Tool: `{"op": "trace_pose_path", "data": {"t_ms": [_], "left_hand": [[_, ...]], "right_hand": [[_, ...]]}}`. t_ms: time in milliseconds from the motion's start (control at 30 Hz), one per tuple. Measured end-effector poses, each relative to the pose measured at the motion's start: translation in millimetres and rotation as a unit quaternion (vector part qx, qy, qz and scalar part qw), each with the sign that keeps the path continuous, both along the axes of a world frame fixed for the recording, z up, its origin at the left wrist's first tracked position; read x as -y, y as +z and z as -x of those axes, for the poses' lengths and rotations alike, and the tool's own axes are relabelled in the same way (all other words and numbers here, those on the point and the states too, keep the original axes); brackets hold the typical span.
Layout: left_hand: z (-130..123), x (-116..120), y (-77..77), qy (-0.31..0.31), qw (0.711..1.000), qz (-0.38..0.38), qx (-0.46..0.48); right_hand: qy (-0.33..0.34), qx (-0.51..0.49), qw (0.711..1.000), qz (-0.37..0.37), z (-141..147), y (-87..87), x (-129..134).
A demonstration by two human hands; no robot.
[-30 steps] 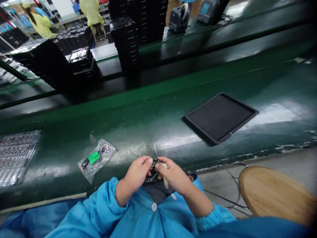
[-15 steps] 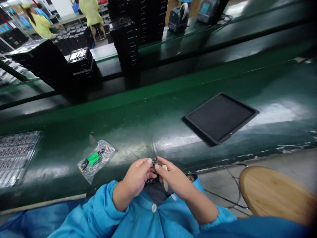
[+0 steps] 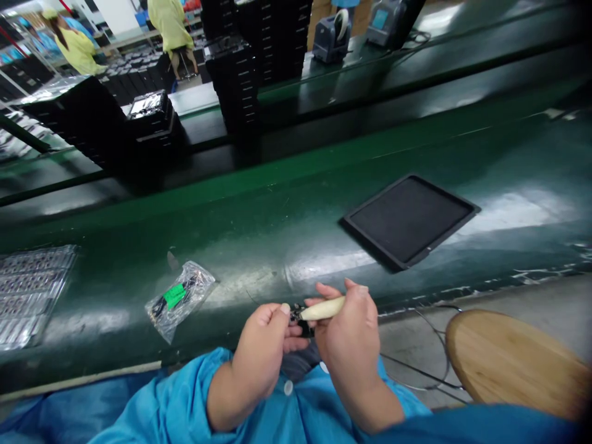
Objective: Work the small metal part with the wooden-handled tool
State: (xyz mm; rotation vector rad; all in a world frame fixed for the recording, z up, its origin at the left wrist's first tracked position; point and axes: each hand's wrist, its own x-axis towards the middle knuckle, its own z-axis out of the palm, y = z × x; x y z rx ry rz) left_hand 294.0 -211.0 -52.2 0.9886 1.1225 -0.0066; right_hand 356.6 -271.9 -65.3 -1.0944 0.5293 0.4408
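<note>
Near the bench's front edge, my left hand (image 3: 266,339) pinches a small dark part (image 3: 296,313) between thumb and fingers. My right hand (image 3: 349,333) is closed around a cream-coloured tool (image 3: 324,308), whose tip points left and meets the small part. The part's details are too small to make out. Left of my hands lies a clear plastic bag (image 3: 192,287) with a green label and dark items inside. A flat black tray (image 3: 411,219) rests on the green bench to the right.
Clear trays of small parts (image 3: 34,290) lie at the far left. Stacks of black trays (image 3: 235,80) and a tape dispenser (image 3: 332,38) stand on the shelf behind. A wooden stool (image 3: 509,364) is at the lower right. People in yellow are in the background.
My right hand has turned and moved slightly right, swinging the cream tool from pointing down to lying nearly level, with its tip at the part. My left hand still holds the part.
</note>
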Motion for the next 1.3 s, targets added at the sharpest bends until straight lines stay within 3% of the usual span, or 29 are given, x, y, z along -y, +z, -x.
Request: {"op": "trace_pose_path", "data": {"t_ms": [833,1300], "left_hand": [[3.7,3.6,0.1,0.003,0.999,0.036,0.029],[4.3,4.9,-0.1,-0.003,1.000,0.018,0.024]], "right_hand": [[0.047,-0.006,0.998,0.044,2.3,-16.3,-2.3],[0.047,-0.025,0.998,0.015,-0.4,-18.9,-2.9]]}}
